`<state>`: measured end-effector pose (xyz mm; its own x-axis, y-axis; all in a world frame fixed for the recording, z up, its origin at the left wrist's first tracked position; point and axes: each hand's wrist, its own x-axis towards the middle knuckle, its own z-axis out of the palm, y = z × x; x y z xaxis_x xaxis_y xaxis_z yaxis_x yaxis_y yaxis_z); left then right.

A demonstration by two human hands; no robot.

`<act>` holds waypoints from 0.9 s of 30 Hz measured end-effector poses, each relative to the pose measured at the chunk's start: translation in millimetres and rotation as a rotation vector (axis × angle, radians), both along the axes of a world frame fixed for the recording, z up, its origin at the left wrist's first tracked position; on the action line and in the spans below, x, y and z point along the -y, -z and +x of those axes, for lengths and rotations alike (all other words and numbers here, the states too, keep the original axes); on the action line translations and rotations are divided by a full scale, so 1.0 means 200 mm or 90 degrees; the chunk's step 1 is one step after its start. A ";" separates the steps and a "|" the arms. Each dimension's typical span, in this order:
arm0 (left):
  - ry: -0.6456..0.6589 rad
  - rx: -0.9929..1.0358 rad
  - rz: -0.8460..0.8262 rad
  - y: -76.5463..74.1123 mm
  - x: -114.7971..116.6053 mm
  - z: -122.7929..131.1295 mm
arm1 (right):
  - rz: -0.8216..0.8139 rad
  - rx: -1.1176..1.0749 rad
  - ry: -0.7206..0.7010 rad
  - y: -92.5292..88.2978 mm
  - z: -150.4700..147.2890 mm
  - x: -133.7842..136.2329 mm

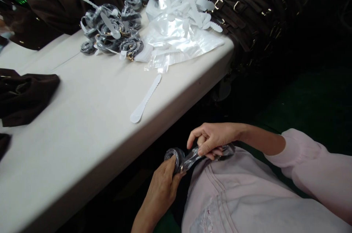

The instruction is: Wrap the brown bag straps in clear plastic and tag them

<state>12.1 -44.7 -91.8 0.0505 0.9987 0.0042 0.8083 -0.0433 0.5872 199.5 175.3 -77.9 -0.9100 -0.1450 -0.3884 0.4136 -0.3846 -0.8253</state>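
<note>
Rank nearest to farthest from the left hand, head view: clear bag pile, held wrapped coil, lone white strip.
1. Wrapped coil: in the left hand.
2. Lone white strip: near the table edge.
3. Clear bag pile: farther back on the table.

Beyond your left hand (163,182), the rounded cream-covered table edge (125,148) blocks you; above it you can pass. Farther on lie one flat white notched strip (146,99), then heaped shiny clear plastic bags (176,37). Your pink fabric shirt (244,192) crowds your right hand (212,139).

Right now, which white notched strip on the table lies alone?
The notched strip by the table edge; the others lie in the pile or among wrapped coils.
</note>
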 end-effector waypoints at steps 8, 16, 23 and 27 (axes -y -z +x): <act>-0.017 0.229 -0.268 -0.10 0.01 0.04 | 0.533 -0.210 -0.025 -0.05 0.01 0.03; -0.060 0.574 -0.356 -0.12 -0.03 0.02 | 0.736 -0.376 0.008 -0.07 0.06 0.13; -0.051 0.887 -0.354 -0.11 0.01 0.07 | 0.262 -0.265 0.051 0.01 0.01 0.07; -0.106 0.971 -0.196 -0.13 -0.03 0.12 | 0.005 -0.144 0.105 0.05 -0.03 0.16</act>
